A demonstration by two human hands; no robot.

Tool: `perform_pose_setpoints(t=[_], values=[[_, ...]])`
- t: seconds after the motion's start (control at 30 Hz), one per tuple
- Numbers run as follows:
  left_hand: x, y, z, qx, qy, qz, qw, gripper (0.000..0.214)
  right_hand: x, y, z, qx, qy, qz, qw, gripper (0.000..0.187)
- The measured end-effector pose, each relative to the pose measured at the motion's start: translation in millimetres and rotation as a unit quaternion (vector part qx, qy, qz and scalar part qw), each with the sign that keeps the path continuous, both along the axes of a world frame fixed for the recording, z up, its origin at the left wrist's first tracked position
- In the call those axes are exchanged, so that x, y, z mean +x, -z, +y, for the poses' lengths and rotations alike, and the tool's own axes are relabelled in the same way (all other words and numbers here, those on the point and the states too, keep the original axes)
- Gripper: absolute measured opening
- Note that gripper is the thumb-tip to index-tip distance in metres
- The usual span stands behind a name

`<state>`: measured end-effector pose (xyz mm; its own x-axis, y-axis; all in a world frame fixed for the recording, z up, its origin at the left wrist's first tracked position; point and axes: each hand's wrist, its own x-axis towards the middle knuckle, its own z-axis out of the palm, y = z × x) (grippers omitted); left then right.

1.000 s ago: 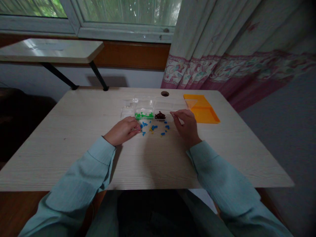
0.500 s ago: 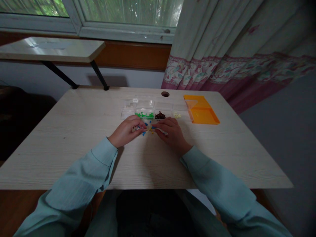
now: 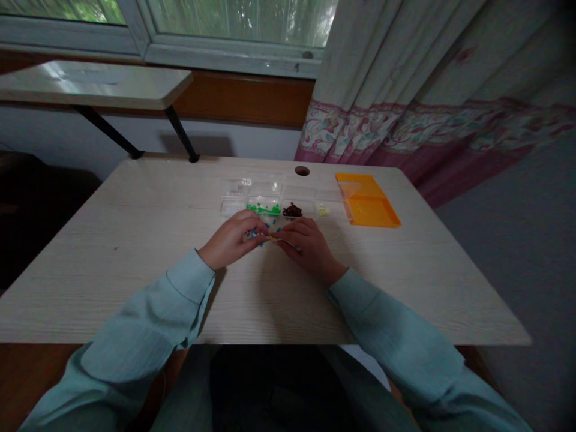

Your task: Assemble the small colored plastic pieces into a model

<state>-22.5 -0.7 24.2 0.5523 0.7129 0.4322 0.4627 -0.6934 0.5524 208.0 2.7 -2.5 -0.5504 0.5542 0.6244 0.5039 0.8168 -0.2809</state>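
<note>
Fingers closed, my left hand pinches just in front of a clear compartment box. My right hand is closed too, its fingertips meeting those of the left. A tiny yellow bit shows between the fingertips; its kind is too small to tell. Small blue pieces lie scattered around the fingers, some partly hidden under the left hand. Behind the hands, the box holds green pieces, dark brown pieces and pale yellow pieces in separate compartments.
An orange tray lies at the back right of the wooden table, partly under the box's clear right end. A round hole is near the back edge. A raised shelf stands at the back left, by the window.
My right hand has shifted slightly left, and its fingertips now meet the left hand's. The yellow and blue pieces between them are more covered.
</note>
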Motion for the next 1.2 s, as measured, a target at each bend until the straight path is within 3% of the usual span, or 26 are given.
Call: perform_pose_setpoints(t=[0.73, 0.97, 1.2], values=[[2, 2.8, 0, 0.009, -0.022, -0.022, 0.999, 0.017, 1, 1.1, 1, -0.002, 0.006, 0.013, 1.000, 0.017], [-4, 6.9, 5, 0.078, -0.042, 0.008, 0.996, 0.017, 22, -3.8, 14, 0.008, 0.103, 0.038, 0.994, 0.018], [-5, 11.3, 6, 0.110, 0.006, 0.078, 0.991, 0.019, 50, -12.7, 27, 0.036, 0.189, 0.064, 0.979, 0.020]])
